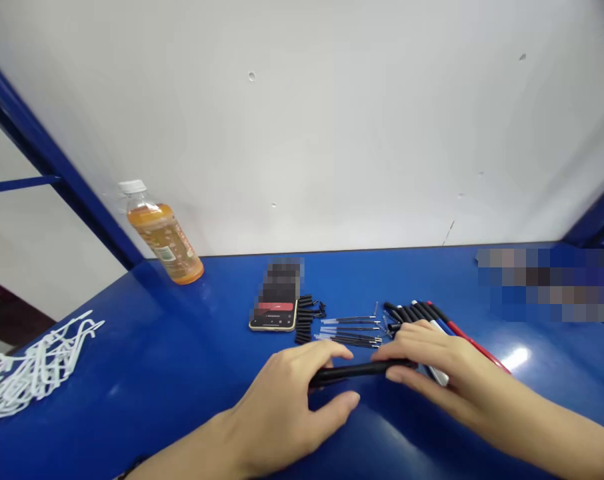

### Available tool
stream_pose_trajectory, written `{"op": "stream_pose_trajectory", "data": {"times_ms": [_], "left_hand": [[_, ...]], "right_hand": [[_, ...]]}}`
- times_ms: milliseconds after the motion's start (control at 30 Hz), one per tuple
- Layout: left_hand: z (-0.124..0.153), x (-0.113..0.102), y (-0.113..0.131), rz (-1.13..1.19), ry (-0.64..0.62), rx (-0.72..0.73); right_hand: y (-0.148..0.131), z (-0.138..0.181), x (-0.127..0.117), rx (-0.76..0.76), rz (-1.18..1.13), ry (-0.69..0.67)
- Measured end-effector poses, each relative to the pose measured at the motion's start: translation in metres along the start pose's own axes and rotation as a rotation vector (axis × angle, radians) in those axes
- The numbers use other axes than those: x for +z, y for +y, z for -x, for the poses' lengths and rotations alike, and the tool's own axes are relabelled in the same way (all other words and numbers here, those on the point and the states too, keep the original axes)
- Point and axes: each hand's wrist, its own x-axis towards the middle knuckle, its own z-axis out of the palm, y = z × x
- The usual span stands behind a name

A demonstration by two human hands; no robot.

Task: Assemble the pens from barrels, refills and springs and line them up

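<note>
A slim black pen (359, 371) lies level between my two hands, just above the blue table (182, 387). My left hand (295, 393) has its fingers curled round the pen's left end, while the thumb stands apart from it. At the other end, my right hand (435, 353) pinches the pen between thumb and fingers, hiding its tip. Beyond the hands lie several thin pen refills (352, 330) in a loose row. Short black tubular pieces (303, 327) are stacked to their left. Several pens (422, 312), black, blue and red, sit behind my right hand.
A phone (277, 300) lies flat beside the black pieces. An orange drink bottle (167, 240) stands at the back left. A tangle of white bent rods (32, 373) occupies the left edge. The white wall (332, 133) closes off the table's back. Something at the far right is pixelated.
</note>
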Motion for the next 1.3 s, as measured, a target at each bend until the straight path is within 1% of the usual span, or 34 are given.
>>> {"op": "stream_pose_trajectory", "data": {"times_ms": [100,167,267,333,367,433,533,600,633,700,733,800,867,967,1033,1133,1300], "left_hand": [[-0.002,-0.007,-0.013,-0.084,0.169,0.04],[-0.003,-0.012,-0.021,-0.161,0.252,0.13],[-0.004,-0.014,-0.028,-0.259,0.3,0.329],[-0.004,-0.013,-0.029,-0.302,0.315,0.403],[-0.004,-0.013,-0.029,-0.303,0.324,0.402],[-0.005,-0.013,-0.026,-0.251,0.33,0.318],[-0.008,-0.018,-0.024,-0.107,0.253,0.043],[-0.011,-0.026,-0.025,-0.046,0.2,-0.104],[-0.014,-0.031,-0.026,-0.043,0.201,-0.134],[-0.022,-0.041,-0.031,-0.13,0.248,-0.109],[-0.027,-0.045,-0.034,-0.22,0.277,-0.073],[-0.041,-0.05,-0.04,-0.461,0.313,-0.015],[-0.056,-0.051,-0.047,-0.657,0.298,-0.006],[-0.074,-0.045,-0.057,-0.726,0.234,0.0],[-0.079,-0.041,-0.061,-0.728,0.19,0.005],[-0.08,-0.039,-0.064,-0.733,0.14,0.003],[-0.079,-0.042,-0.063,-0.742,0.11,0.001]], "right_hand": [[0.011,-0.004,-0.007,0.122,-0.068,0.085],[0.015,-0.006,-0.01,0.168,-0.123,0.112],[0.017,-0.006,-0.01,0.218,-0.213,0.109],[0.018,-0.004,-0.008,0.249,-0.274,0.097],[0.018,-0.004,-0.007,0.253,-0.295,0.098],[0.021,-0.003,-0.007,0.235,-0.299,0.138],[0.026,-0.003,-0.012,0.226,-0.296,0.248],[0.029,-0.004,-0.017,0.291,-0.364,0.307],[0.029,-0.005,-0.019,0.348,-0.425,0.324],[0.027,-0.008,-0.021,0.473,-0.592,0.329],[0.025,-0.009,-0.021,0.523,-0.699,0.312],[0.02,-0.012,-0.019,0.578,-0.945,0.258],[0.017,-0.013,-0.015,0.615,-1.176,0.219],[0.019,-0.014,-0.01,0.669,-1.421,0.215],[0.024,-0.013,-0.008,0.683,-1.513,0.212],[0.031,-0.012,-0.006,0.698,-1.576,0.204],[0.032,-0.012,-0.004,0.702,-1.629,0.199]]}}
